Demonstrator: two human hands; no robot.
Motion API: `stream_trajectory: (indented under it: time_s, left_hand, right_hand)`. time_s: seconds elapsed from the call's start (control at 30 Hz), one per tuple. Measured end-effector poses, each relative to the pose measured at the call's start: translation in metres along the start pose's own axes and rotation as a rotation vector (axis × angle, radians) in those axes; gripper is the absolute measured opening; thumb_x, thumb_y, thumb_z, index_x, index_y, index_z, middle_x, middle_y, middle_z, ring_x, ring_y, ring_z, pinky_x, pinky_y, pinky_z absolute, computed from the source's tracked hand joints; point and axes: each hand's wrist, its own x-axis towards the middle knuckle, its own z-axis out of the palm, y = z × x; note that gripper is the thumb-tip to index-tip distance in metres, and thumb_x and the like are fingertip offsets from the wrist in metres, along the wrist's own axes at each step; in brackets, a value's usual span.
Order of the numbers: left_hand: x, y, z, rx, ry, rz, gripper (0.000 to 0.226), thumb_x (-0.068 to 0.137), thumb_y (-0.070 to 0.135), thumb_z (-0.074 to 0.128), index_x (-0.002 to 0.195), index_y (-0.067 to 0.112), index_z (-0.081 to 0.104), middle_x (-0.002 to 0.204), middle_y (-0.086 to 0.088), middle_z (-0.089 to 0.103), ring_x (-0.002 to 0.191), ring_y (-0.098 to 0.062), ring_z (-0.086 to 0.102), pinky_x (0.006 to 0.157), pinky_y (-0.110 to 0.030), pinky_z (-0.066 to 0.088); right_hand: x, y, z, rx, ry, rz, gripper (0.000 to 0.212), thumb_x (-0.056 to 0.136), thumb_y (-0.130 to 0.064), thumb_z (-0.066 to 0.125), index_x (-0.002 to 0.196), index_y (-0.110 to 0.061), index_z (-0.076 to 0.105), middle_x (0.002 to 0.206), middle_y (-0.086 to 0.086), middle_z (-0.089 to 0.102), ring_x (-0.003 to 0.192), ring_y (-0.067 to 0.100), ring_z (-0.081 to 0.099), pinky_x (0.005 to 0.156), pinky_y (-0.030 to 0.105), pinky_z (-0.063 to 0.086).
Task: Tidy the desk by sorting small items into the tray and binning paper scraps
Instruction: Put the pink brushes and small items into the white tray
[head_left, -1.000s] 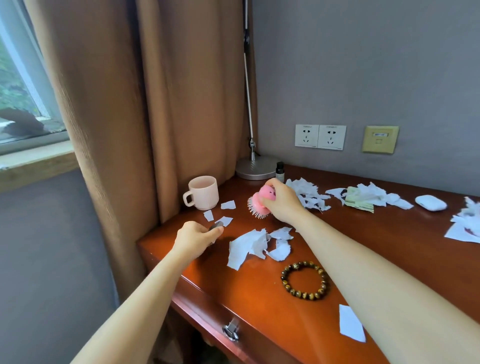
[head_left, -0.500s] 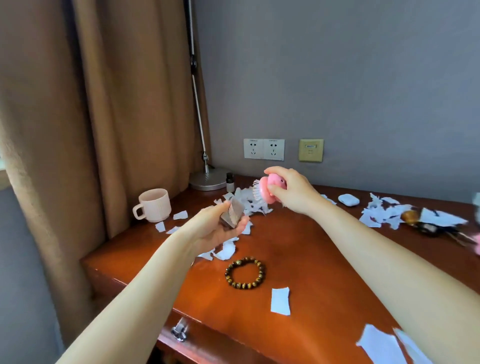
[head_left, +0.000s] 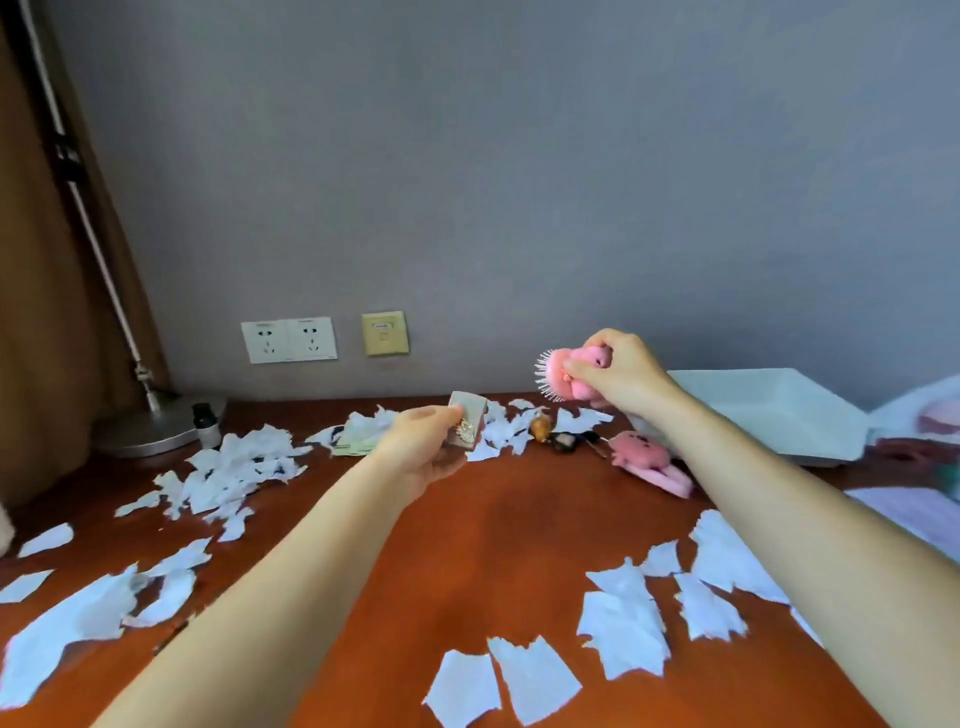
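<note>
My right hand (head_left: 621, 371) grips a small pink round hairbrush (head_left: 560, 375) in the air, its white bristles facing left, just left of the white tray (head_left: 769, 410) at the back right of the desk. My left hand (head_left: 423, 449) holds a small silvery lighter-like box (head_left: 466, 423) above the middle of the desk. White paper scraps (head_left: 228, 470) lie scattered over the wooden desk (head_left: 483, 545), with more torn pieces (head_left: 621, 618) near the front right.
A pink plush toy (head_left: 649, 460), a dark key-like item (head_left: 566, 441) and a brown bead (head_left: 540, 428) lie behind my hands. A lamp base (head_left: 156, 428) and a small dark bottle (head_left: 205, 423) stand at the back left, below wall sockets (head_left: 288, 339).
The view has swung right along the desk, so the cup and bracelet left the frame and the white tray appeared. Both hands carried the brush and the small box rightward.
</note>
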Motion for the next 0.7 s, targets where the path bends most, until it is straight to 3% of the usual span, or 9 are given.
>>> stream_trajectory:
  time_s: [0.13,0.23,0.4,0.5,0.57,0.63,0.7]
  left_hand:
    - [0.027,-0.006,0.062,0.196,-0.014,0.156,0.016,0.095,0.012,0.053,0.080,0.008,0.058,0.084,-0.013,0.059,0.067,-0.018,0.056,0.063,-0.027,0.052]
    - [0.043,-0.008,0.106,0.270,-0.060,0.217,0.016,0.093,0.011,0.056,0.078,0.008,0.056,0.075,-0.010,0.058,0.063,-0.016,0.057,0.050,-0.020,0.054]
    - [0.080,0.000,0.181,0.496,-0.088,0.335,0.028,0.083,0.018,0.068,0.060,0.014,0.053,0.066,-0.010,0.060,0.063,-0.024,0.062,0.067,-0.034,0.057]
    - [0.098,0.005,0.213,0.708,-0.112,0.377,0.028,0.081,0.020,0.066,0.059,0.017,0.048,0.063,-0.003,0.055,0.060,-0.020,0.054,0.058,-0.027,0.048]
    - [0.112,0.009,0.236,0.809,-0.156,0.395,0.020,0.081,0.020,0.064,0.067,0.016,0.050,0.075,-0.005,0.057,0.075,-0.024,0.058,0.066,-0.031,0.052]
    - [0.129,0.011,0.252,0.862,-0.182,0.409,0.012,0.083,0.020,0.062,0.089,0.012,0.056,0.091,-0.006,0.056,0.089,-0.026,0.057,0.072,-0.031,0.050]
    - [0.144,0.008,0.262,0.934,-0.203,0.425,0.029,0.086,0.018,0.058,0.114,0.012,0.055,0.104,-0.009,0.058,0.100,-0.028,0.058,0.076,-0.029,0.046]
  right_hand:
    - [0.010,0.036,-0.060,0.031,0.111,0.113,0.027,0.078,-0.026,0.075,0.084,-0.009,0.054,0.078,0.009,0.058,0.044,0.014,0.056,0.033,0.018,0.042]
    - [0.017,0.057,-0.098,0.014,0.169,0.188,0.028,0.079,-0.033,0.072,0.078,-0.013,0.052,0.059,0.005,0.053,0.024,0.005,0.044,0.035,0.015,0.033]
    - [0.034,0.097,-0.134,0.045,0.220,0.289,0.037,0.071,-0.043,0.076,0.075,-0.013,0.054,0.060,0.004,0.051,0.051,0.020,0.044,0.053,0.027,0.036]
    - [0.045,0.116,-0.135,0.107,0.214,0.350,0.037,0.069,-0.042,0.077,0.069,-0.013,0.054,0.065,0.004,0.052,0.056,0.020,0.041,0.052,0.025,0.037]
    - [0.058,0.132,-0.135,0.138,0.220,0.402,0.038,0.068,-0.041,0.078,0.061,-0.014,0.052,0.064,0.003,0.053,0.054,0.019,0.043,0.052,0.024,0.039]
    - [0.073,0.147,-0.132,0.150,0.210,0.446,0.040,0.063,-0.045,0.079,0.060,-0.014,0.053,0.066,0.002,0.056,0.058,0.020,0.050,0.060,0.030,0.050]
    - [0.085,0.162,-0.125,0.174,0.191,0.480,0.043,0.055,-0.048,0.078,0.063,-0.014,0.055,0.077,0.007,0.063,0.069,0.025,0.058,0.073,0.039,0.056]
